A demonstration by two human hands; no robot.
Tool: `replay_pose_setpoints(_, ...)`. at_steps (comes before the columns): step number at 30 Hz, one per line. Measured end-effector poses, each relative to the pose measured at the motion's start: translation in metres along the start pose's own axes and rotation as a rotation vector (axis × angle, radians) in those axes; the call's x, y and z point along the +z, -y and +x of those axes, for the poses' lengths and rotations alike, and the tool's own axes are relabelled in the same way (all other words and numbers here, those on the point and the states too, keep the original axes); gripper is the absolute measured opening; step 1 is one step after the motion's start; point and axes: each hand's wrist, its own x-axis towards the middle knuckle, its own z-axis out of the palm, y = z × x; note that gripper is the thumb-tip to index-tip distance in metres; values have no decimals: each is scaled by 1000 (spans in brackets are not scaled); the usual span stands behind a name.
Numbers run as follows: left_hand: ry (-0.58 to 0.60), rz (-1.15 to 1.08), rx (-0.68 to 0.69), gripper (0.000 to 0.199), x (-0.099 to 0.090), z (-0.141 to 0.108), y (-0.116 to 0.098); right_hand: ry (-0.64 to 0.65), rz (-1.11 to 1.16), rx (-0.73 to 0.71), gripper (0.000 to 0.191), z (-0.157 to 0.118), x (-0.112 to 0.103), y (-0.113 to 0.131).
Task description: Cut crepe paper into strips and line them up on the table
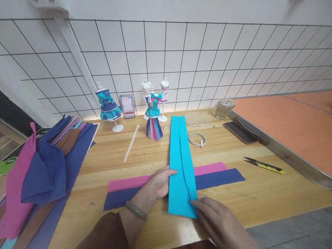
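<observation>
A long turquoise strip of crepe-like paper (177, 165) stretches away from me, its right side folded over in a lengthwise flap. My left hand (161, 182) grips its left edge, thumb on top and fingers beneath. At the near right corner, my right hand (211, 213) pinches the folded edge between thumb and fingertips. Beneath the turquoise strip, crosswise on the table, lie a pink strip (211, 168) and a dark blue strip (220, 179), their middles hidden by it and by my left hand.
Small dress forms (153, 114) in coloured outfits stand at the back, with another (108, 106) further left. Coloured sheets (47, 168) pile up at left. A tape roll (197, 139), yellow-handled snips (265, 165), a phone (240, 132) and a glass jar (224, 108) lie rightward.
</observation>
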Motion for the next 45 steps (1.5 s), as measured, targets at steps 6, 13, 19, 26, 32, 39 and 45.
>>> replay_pose_setpoints(6, 20, 61, 38, 30, 4, -5, 5, -107, 212, 103, 28, -11, -6, -1)
replay_pose_setpoints(13, 30, 45, 32, 39, 16, -11, 14, -308, 290, 124, 30, -13, -12, 0)
replay_pose_setpoints(19, -55, -5, 78, 31, 34, -8, 27, -392, 276, 104, 31, 3, -17, 15)
replay_pose_setpoints(26, -63, -26, 278, 60, 46, -23, 38, -442, 294, 139, 26, 17, -20, 25)
replay_pose_setpoints(32, -97, -121, 88, 36, 45, -28, 42, -440, 451, 141, 20, 29, -18, 49)
replay_pose_setpoints(39, 120, -299, -78, 43, 31, -10, 53, -380, 374, 34, 20, 35, -9, 54)
replay_pose_setpoints(45, 233, -244, -124, 38, 23, -12, 50, -278, 405, 40, 16, 27, -7, 49)
